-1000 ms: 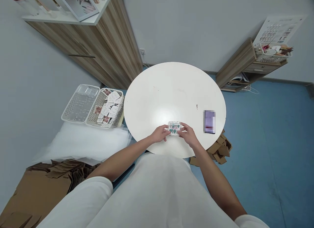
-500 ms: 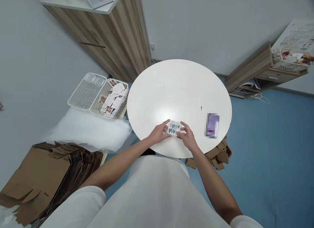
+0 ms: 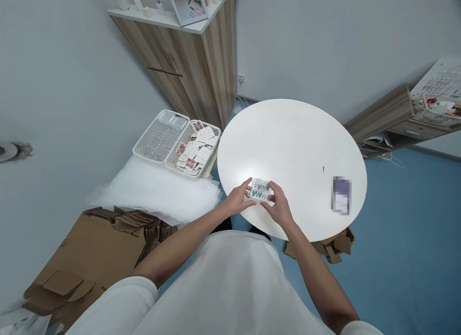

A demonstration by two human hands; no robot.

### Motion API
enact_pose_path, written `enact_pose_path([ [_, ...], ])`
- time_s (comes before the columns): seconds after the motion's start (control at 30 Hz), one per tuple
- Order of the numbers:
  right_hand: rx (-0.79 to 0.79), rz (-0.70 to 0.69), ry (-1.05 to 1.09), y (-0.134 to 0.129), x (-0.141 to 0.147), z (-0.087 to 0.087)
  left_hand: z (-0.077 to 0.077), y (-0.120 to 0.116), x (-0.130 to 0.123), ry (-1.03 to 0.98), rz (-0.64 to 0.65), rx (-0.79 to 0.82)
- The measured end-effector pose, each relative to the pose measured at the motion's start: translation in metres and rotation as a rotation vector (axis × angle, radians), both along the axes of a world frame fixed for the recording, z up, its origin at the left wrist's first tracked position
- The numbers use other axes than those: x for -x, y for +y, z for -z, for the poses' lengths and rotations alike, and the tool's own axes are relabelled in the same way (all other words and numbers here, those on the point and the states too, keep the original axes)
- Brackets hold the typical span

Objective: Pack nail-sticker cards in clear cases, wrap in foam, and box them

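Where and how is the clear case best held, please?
Probably at the left and right edges of the clear case, one hand from each side, as the left hand and right hand do: its boxy shape offers opposite edges, and the teal pieces inside show between.

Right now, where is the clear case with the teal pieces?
In the head view, the clear case is in the grip of the left hand and right hand, over the near-left part of the white table.
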State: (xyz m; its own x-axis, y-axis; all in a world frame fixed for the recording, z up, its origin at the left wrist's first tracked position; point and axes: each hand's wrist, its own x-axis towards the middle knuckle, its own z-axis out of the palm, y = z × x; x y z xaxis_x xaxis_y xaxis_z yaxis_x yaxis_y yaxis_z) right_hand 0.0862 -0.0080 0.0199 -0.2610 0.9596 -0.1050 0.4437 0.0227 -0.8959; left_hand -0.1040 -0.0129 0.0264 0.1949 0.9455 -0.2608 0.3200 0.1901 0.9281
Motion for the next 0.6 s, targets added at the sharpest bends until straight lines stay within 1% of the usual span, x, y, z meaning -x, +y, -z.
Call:
enact_pose_path([
  [0.13, -0.058, -0.012, -0.004, -0.001, 0.045, 0.000, 0.003, -0.004, 0.042, 0.047, -0.015, -0.061],
  [0.27, -0.090, -0.055, -0.055, 0.004, 0.075, 0.001, 0.007, -0.006, 0.070, 0.093, -0.049, -0.141],
  [0.37, -0.086, -0.110, -0.069, 0.012, 0.088, 0.005, 0.013, -0.006, 0.081, 0.116, -0.096, -0.152],
  [0.47, -0.071, -0.173, -0.088, 0.023, 0.096, 0.015, 0.021, -0.003, 0.085, 0.119, -0.141, -0.128],
  [0.6, -0.062, -0.210, -0.116, 0.045, 0.101, 0.034, 0.033, 0.013, 0.085, 0.129, -0.176, -0.073],
])
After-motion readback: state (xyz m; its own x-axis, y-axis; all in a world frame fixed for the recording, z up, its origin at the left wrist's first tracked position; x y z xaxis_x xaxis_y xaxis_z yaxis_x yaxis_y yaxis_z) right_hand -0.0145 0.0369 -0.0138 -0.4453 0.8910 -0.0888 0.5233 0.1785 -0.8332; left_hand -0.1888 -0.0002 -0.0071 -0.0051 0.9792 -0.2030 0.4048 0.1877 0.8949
